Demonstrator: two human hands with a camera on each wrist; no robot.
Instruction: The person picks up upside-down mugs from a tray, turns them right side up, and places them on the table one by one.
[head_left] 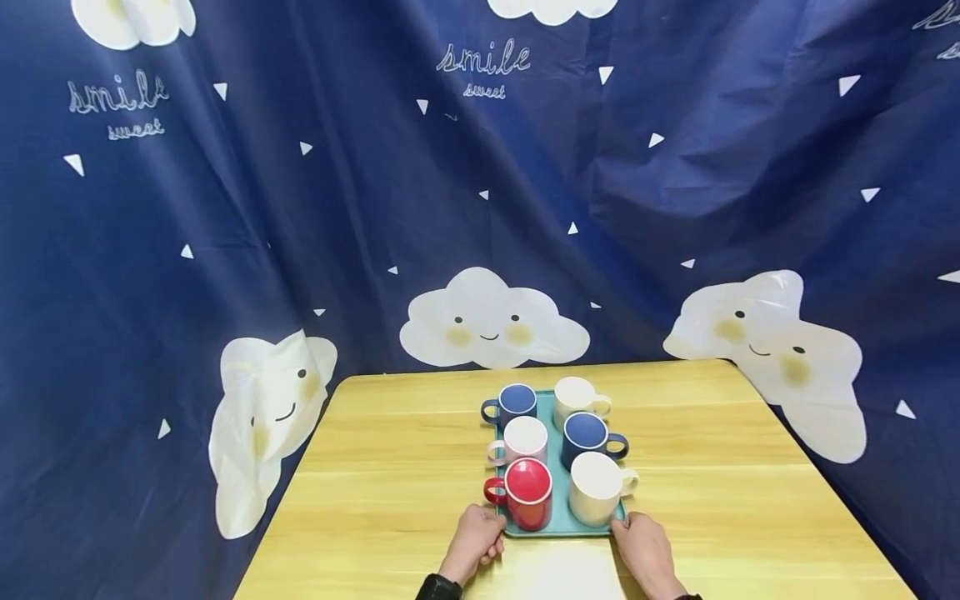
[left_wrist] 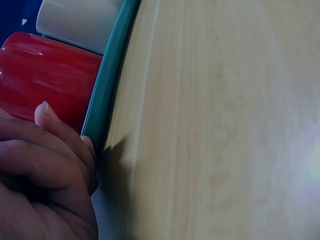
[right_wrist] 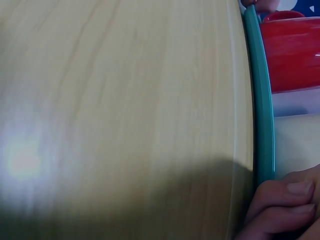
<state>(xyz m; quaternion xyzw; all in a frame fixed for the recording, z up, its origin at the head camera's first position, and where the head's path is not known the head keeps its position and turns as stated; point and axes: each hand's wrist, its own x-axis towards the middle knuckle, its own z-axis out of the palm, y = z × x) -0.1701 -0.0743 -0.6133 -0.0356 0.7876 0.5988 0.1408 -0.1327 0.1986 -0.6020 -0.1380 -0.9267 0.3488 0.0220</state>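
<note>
A teal tray (head_left: 561,510) carries several mugs in two columns. Its near left corner is pinched by my left hand (head_left: 477,535), its near right corner by my right hand (head_left: 645,546). The red mug (head_left: 529,508) stands closest to the left hand, and a cream mug (head_left: 592,500) closest to the right. Behind them are a pale pink mug (head_left: 524,439) on the left and a dark blue mug (head_left: 577,454) on the right. Farthest back stand another blue mug (head_left: 517,402) and a white mug (head_left: 573,404). The left wrist view shows curled fingers (left_wrist: 65,160) at the tray's rim (left_wrist: 102,95).
The tray lies on a light wooden table (head_left: 390,467), around its middle front. Handles of the mugs stick out past the tray's left and right sides. A dark blue curtain (head_left: 360,192) with cloud and triangle prints hangs behind the table.
</note>
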